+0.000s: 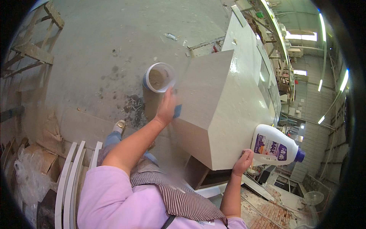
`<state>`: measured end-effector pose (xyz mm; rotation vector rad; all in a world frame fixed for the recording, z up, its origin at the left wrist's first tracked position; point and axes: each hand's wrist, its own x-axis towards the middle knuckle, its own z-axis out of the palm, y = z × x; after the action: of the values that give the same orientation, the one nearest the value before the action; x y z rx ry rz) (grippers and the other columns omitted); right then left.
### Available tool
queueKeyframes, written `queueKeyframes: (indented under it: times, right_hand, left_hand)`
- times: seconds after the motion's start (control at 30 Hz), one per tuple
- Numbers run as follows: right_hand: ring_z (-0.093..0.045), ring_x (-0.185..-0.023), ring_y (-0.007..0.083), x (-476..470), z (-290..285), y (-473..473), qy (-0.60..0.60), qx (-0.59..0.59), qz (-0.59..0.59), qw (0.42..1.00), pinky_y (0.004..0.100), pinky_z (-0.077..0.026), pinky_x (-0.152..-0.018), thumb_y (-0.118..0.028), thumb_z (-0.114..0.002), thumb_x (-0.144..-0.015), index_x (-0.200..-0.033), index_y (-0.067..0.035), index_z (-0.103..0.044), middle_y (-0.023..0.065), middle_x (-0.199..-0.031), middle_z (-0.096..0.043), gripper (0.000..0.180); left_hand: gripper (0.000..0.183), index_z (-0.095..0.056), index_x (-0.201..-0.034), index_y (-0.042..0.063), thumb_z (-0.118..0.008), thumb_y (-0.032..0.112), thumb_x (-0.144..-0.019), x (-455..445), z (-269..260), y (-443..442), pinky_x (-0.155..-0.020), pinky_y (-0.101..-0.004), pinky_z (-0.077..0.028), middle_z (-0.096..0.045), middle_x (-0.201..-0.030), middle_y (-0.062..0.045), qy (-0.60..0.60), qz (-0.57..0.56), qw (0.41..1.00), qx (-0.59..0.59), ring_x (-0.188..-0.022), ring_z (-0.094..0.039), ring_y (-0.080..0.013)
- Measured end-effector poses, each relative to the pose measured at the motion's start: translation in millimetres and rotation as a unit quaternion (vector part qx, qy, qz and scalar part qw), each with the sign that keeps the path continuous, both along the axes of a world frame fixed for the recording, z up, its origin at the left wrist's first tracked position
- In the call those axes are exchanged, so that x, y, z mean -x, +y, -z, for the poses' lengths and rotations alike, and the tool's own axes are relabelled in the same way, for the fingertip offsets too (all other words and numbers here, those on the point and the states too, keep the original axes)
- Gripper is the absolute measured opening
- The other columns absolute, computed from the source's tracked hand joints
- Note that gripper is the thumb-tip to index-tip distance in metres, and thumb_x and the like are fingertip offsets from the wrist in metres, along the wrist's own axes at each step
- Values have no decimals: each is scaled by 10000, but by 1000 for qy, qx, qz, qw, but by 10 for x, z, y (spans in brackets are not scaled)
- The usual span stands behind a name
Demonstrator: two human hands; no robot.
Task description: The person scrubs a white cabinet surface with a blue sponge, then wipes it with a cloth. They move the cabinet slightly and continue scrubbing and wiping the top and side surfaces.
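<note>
A large pale box-shaped piece with angled, smooth faces (226, 114) stands before me. My left hand (166, 107) lies along its left side, fingers extended and slightly blurred. A small blue piece (177, 111) shows beside the palm, against the box; whether I hold it is hidden. My right hand (243, 162) has its fingers curled at the box's near right edge. Next to that hand is a white plastic detergent bottle with a purple cap (274, 145), its label bearing writing. Beyond my left fingertips, a white bucket (160, 78) on the floor holds murky greyish-brown contents.
White curved strips (68, 183), clear plastic sheeting (33, 171) and a cardboard box (50, 163) are at lower left. A wooden trestle (34, 51) stands at upper left. A crumpled bottle (171, 36) lies on the floor. Further glossy panels (243, 40) stand beyond the box.
</note>
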<state>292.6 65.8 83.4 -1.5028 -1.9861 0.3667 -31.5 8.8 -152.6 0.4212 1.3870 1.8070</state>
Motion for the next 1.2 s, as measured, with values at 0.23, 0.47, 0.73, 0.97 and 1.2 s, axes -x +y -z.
queueKeyframes:
  times: [0.23, 0.47, 0.73, 0.97, 1.2]
  right_hand:
    - [-434, -751, 99, 18, -17, 2, 6, -5, -22, 1000, 252, -387, -692, -196, -449, -1040, -853, -39, -512, -3, -792, -469, 253]
    - [-469, -768, 114, -77, 23, 33, -18, -11, 7, 1000, 264, -414, -724, -209, -458, -1037, -858, -31, -542, 11, -799, -515, 266]
    - [-481, -775, 123, -89, 37, 50, -8, -16, 4, 1000, 272, -425, -746, -212, -472, -1030, -868, -22, -550, 18, -811, -531, 262]
    - [-468, -773, 113, -58, 30, 47, 17, -4, 5, 1000, 265, -417, -740, -194, -475, -1025, -876, -31, -534, 1, -811, -509, 229]
    - [-456, -775, 105, -12, -5, 9, 13, -8, -10, 1000, 256, -406, -733, -194, -471, -1026, -869, -33, -528, 0, -813, -502, 232]
  left_hand:
    - [560, -649, -1102, 24, -363, 496, -1006, 7, 569, -250, -902, -439, -477, -675, -989, -243, 158, 112, 957, 215, -996, -644, -402]
    - [575, -651, -811, 83, -587, 647, -901, 431, 559, -861, -577, -341, -440, -586, -671, -44, -338, 10, 895, 290, -609, -549, -180]
    - [147, -563, -957, 106, -651, 223, -943, 675, -606, -1100, -552, -246, -406, -513, -732, 42, -306, 142, 941, 16, -617, -484, -80]
    - [830, -104, -1572, 37, -591, 114, -904, -82, -1693, -899, -1209, -497, -123, -137, -1613, -247, 295, 110, 923, -223, -1497, -136, -404]
    - [866, -114, -1567, 24, -592, 102, -849, -243, -1112, -834, -1223, -486, -72, -147, -1618, -217, 277, 84, 944, -155, -1505, -123, -381]
